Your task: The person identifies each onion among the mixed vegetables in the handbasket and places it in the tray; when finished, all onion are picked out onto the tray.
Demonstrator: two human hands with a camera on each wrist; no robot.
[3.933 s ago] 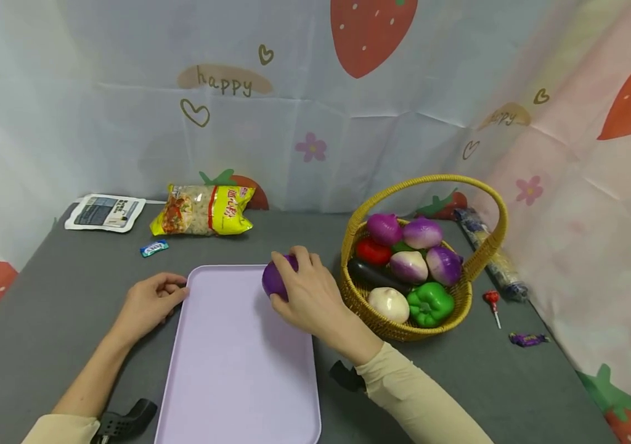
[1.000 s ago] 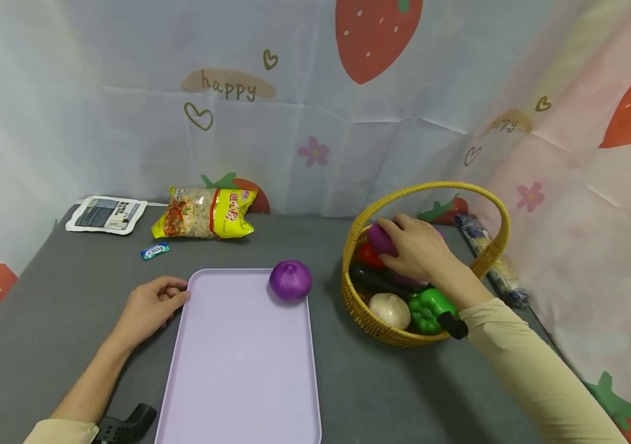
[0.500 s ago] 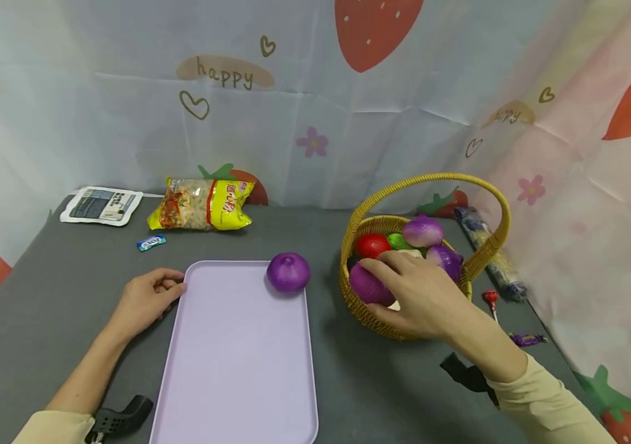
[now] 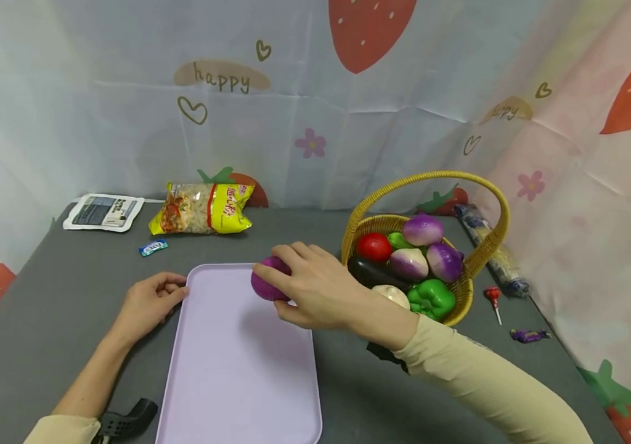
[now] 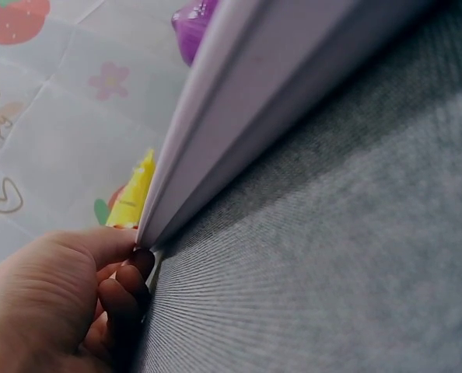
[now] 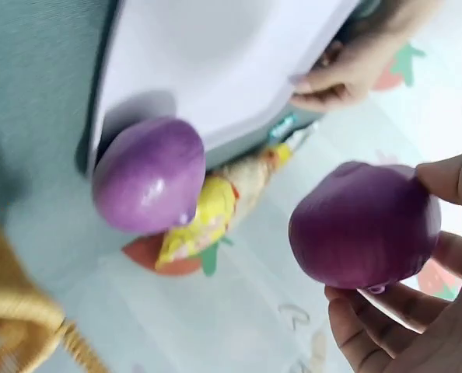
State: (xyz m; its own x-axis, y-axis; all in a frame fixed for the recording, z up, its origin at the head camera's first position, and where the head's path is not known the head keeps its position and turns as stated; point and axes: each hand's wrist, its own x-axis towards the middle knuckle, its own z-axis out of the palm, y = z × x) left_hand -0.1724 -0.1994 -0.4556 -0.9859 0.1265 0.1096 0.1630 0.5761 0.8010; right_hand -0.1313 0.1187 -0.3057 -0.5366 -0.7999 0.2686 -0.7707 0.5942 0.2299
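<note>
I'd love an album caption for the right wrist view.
An onion in the right hand's grip, a second onion at the corner of the tray, a bag beyond.

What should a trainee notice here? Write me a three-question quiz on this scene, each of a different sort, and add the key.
1. Multiple choice: What does the left hand touch?
a) a lollipop
b) the tray
c) a yellow food bag

2. True or false: The green pepper lies on the tray.

3. Fill in the blank: The right hand holds one purple onion, while the right wrist view shows a second purple onion at a ____ of the tray.

Key:
1. b
2. False; the green pepper is in the basket.
3. corner
</note>
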